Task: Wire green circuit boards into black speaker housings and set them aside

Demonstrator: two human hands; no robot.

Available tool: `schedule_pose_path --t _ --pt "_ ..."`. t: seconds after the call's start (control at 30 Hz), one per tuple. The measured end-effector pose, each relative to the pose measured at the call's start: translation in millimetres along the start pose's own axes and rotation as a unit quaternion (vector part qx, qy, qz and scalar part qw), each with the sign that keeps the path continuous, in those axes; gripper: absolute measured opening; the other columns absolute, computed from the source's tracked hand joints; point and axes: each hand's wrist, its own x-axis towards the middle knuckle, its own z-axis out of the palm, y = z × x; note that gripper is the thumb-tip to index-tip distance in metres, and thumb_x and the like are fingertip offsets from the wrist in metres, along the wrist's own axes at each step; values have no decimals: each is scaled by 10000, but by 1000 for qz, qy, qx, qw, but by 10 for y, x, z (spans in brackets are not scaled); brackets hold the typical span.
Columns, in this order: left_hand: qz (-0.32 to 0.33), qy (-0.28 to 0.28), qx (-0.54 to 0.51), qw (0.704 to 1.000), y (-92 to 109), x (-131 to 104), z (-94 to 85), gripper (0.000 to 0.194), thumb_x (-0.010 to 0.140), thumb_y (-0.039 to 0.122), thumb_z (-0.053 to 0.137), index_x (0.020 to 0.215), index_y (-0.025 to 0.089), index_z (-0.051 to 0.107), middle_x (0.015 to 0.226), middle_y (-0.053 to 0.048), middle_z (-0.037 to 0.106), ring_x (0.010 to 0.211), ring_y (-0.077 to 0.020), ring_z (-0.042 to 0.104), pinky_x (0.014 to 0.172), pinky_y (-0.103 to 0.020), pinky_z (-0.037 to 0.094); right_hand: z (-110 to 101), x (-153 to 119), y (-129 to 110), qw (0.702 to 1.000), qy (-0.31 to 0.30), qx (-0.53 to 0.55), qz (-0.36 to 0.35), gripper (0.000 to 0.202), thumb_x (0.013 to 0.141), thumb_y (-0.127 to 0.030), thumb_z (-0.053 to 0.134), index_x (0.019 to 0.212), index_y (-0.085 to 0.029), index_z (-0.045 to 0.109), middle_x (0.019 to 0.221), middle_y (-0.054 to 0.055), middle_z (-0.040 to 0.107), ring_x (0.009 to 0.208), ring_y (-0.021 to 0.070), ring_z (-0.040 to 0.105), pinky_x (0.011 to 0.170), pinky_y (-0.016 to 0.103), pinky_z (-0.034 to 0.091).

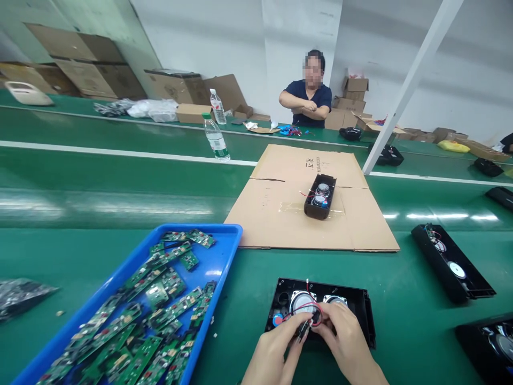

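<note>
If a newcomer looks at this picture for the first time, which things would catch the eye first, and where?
Probably first the bright blue tray at the lower left, with many green circuit boards in it. Next, the left grip and right grip, close together over an open black case at the bottom, right of the tray. Beyond them, a large cardboard sheet carries another black case.

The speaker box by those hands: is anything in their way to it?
Nothing visible blocks the left hand or right hand: both are over the speaker box. Red and black wires loop between them, partly in front of one speaker.
</note>
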Motion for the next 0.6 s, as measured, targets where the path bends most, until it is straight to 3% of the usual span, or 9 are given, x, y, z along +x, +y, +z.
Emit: schedule_pose_path --t 0.17,0.4,0.53,0.6 --pt "-42 -5 -45 998 15 4 3 340 883 114 480 1159 259 617 1133 -51 730 904 -171 725 786 -186 566 -56 35 5 998 -63 14 7 289 1003 -301 361 789 -189 518 678 2 563 598 132 504 536 241 403" --pt "-107 3 -139 985 0 -12 34 274 901 202 469 1106 269 638 1078 -47 737 842 -179 725 718 -208 595 -4 45 -6 999 -53 -11 0 264 1003 -277 343 852 -182 538 708 15 570 627 148 508 561 261 418" --pt "-168 35 -166 971 -6 -39 -15 229 880 363 526 1049 276 653 793 -1 739 676 -166 707 641 -203 600 -20 119 -17 992 -100 43 64 230 973 -340 447 832 -193 556 832 22 585 695 137 572 601 231 475" --pt "-205 69 -183 959 -5 -64 -37 298 837 494 564 1003 268 665 673 16 698 610 -163 682 597 -198 596 -5 171 -7 991 -94 53 80 223 983 -333 424 900 -206 587 879 22 588 720 123 606 619 208 496"
